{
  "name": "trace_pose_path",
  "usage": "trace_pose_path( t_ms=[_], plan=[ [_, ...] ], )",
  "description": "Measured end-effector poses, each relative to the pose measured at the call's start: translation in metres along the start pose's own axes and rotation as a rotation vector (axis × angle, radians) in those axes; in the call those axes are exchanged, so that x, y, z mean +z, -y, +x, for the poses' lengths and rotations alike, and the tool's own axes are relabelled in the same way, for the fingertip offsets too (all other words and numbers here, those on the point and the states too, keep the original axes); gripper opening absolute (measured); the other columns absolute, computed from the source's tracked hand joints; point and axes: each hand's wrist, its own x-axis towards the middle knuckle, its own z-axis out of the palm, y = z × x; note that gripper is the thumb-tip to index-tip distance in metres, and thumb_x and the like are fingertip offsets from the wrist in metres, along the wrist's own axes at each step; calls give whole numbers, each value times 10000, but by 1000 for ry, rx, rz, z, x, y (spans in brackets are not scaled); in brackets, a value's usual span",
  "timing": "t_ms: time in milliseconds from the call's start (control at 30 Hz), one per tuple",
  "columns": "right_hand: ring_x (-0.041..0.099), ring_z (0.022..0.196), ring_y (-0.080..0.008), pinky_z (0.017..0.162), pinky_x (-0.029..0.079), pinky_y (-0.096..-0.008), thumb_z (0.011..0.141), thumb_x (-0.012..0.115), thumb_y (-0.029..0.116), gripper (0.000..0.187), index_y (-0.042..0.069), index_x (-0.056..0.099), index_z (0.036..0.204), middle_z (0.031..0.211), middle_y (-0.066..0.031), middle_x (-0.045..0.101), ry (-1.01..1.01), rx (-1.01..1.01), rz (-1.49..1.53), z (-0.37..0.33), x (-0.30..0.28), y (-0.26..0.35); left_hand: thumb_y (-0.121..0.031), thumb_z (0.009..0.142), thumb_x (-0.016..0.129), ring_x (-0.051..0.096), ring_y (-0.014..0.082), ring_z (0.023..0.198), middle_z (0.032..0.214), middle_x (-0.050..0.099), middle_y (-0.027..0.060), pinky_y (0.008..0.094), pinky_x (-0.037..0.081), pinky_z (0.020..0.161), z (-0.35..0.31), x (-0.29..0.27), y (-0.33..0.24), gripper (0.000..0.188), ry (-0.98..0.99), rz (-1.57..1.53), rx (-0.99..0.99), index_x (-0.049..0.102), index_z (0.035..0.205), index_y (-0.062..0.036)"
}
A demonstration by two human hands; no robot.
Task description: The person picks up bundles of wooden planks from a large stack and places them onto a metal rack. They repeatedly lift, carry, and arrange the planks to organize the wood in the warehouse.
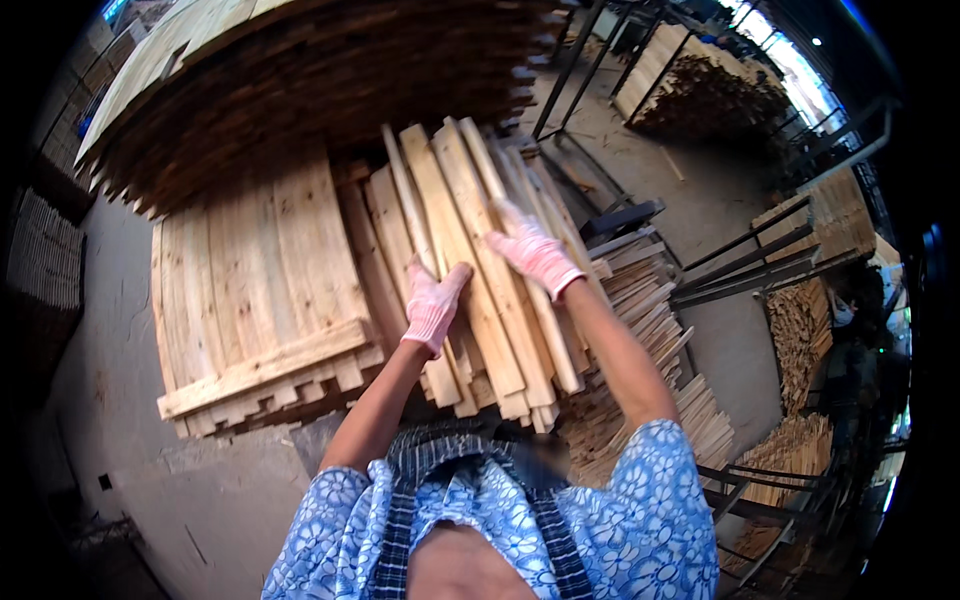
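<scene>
Lying loose beneath the fingers, the narrow boards (492, 310) are partly covered by the gloved left hand (434, 300), its thumb spread wide of its fingers, and by the gloved right hand (537, 256), whose tips blur so I cannot tell whether they grip anything. Left of the left fingers sits a plank panel (270, 260); beyond them looms a taller timber stack (330, 110), cut off above, its shadowed side hard to make out.
</scene>
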Motion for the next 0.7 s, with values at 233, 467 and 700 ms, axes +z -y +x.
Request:
trace_pose_path(
  t_ms=[233, 467, 700],
  plan=[
    [423, 1439, -339, 1161, 357, -394, 952, 694, 369, 767, 151, 331, 1592, 1579, -209, 404, -13, 57, 229, -11, -6, 6, -241, 854, 685, 453, 385, 1393, 1483, 448, 302, 389, 360, 1156, 3, -10, 11, 871, -13, -33, 48, 246, 1551, 38],
    [373, 1469, -226, 1203, 262, -308, 951, 662, 189, 784, 60, 261, 1612, 1623, -150, 360, -109, -10, 413, -25, -55, -9, -276, 897, 671, 379, 404, 1444, 1537, 351, 334, 437, 352, 1164, -36, -36, -6, 903, 30, -48, 49, 162, 1598, -20],
    [482, 1364, -365, 1126, 374, -423, 1024, 516, 491, 663, 178, 353, 1585, 1514, -198, 486, -155, 182, -305, -9, -11, -72, -476, 849, 731, 502, 488, 1266, 1333, 418, 367, 511, 436, 1055, -57, 3, -24, 1128, 217, 659, 70, 19, 1626, -74]
  ],
)
